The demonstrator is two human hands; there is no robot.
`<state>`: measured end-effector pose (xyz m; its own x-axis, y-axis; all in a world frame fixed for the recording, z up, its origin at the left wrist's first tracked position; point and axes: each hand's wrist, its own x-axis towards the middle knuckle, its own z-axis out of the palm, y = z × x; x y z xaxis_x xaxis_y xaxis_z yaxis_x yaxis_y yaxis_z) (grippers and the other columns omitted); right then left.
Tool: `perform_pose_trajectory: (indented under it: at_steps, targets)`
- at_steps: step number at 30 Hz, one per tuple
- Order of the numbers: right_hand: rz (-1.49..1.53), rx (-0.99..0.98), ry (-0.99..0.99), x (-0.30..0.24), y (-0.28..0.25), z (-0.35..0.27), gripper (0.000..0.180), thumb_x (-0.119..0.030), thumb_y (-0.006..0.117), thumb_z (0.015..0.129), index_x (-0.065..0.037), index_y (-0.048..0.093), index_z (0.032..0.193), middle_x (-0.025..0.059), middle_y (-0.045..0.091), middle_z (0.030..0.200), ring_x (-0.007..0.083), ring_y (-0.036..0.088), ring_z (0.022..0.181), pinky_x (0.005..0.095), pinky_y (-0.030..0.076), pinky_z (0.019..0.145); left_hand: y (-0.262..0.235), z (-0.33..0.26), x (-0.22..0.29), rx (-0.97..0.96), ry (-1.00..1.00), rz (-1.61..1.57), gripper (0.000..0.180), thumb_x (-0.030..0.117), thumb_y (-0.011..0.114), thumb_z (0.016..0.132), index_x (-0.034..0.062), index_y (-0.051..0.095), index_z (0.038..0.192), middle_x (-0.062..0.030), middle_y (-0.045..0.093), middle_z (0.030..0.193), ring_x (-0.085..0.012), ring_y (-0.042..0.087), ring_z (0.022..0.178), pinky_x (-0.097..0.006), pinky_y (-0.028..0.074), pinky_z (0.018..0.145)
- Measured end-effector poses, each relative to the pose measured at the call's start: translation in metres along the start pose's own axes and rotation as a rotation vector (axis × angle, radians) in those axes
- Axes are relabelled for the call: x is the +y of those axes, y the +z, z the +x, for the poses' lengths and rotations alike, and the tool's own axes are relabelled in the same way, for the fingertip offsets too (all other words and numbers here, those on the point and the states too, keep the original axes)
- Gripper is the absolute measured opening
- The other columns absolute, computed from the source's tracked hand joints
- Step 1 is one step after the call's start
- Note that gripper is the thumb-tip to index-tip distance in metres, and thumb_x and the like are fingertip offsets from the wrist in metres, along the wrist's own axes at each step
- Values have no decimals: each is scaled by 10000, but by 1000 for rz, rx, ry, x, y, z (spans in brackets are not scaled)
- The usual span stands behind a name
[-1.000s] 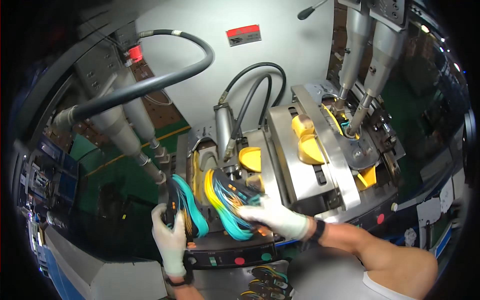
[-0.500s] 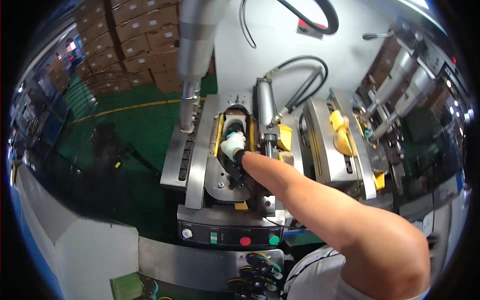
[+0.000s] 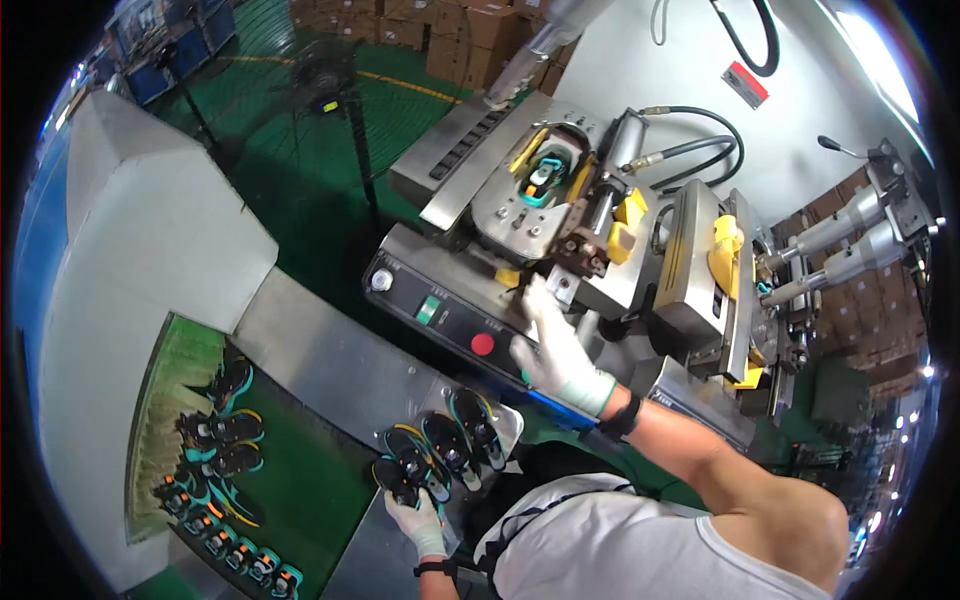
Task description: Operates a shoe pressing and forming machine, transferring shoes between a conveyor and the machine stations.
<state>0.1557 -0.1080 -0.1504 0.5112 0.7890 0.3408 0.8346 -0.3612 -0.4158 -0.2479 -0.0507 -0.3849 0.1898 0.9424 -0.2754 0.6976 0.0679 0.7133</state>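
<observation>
At the lower middle, my gloved left hand (image 3: 418, 522) closes on the end of a black shoe (image 3: 393, 482), the leftmost in a short row of black shoes (image 3: 449, 440) on a metal ledge. My right hand (image 3: 560, 352), also in a white glove, hovers over the right end of the control panel (image 3: 430, 318). Its fingers are stretched out and hold nothing. Whether the fingertips touch the panel, I cannot tell. A shoe with teal and orange parts (image 3: 545, 178) sits in the press's oval well, between two yellow pads (image 3: 528, 150).
Left of the ledge, a green conveyor (image 3: 300, 445) carries several more shoes (image 3: 240, 430) past a bristle curtain (image 3: 165, 430). A second press station (image 3: 690, 270) stands to the right. A fan (image 3: 325, 85) and stacked cartons (image 3: 470, 45) are behind.
My view has swung toward the conveyor. My right hand has left the press well and come back over the panel, uncovering the shoe there. My left hand now shows, on a ledge shoe.
</observation>
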Motion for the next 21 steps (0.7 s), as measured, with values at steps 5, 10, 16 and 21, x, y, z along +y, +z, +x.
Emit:
perform_pose_trajectory:
  at_steps: [5, 10, 16, 21]
  targets:
    - [-407, -422, 205, 3, 66, -85, 827, -255, 801, 856, 77, 427, 1514, 379, 378, 1584, 524, 338, 1527, 594, 282, 1257, -81, 6, 39, -477, 50, -213, 714, 160, 780, 940, -99, 436, 1509, -265, 539, 1477, -374, 520, 1398, -451, 394, 1204]
    - [207, -175, 461, -111, 102, -68, 770, -299, 703, 958, 93, 387, 1541, 409, 329, 1607, 555, 309, 1534, 587, 287, 1271, -135, -8, 176, -607, 529, -600, 680, 138, 674, 985, -46, 370, 1566, -196, 462, 1522, -344, 560, 1337, -445, 486, 1109]
    - [321, 37, 659, -116, 121, -46, 700, -312, 670, 983, 111, 468, 1502, 396, 438, 1558, 457, 437, 1496, 518, 363, 1243, -88, -54, 219, -568, 761, -416, 540, 249, 672, 1018, -33, 439, 1415, -201, 489, 1381, -343, 529, 1245, -461, 427, 1114]
    - [2251, 326, 779, -97, 39, -29, 258, -260, 698, 1007, -24, 692, 1110, 83, 694, 983, 257, 694, 981, 390, 575, 964, -41, -73, 205, -1137, 324, -960, 522, 283, 587, 1103, 32, 475, 1546, -126, 626, 1326, -233, 591, 1210, -356, 475, 1041]
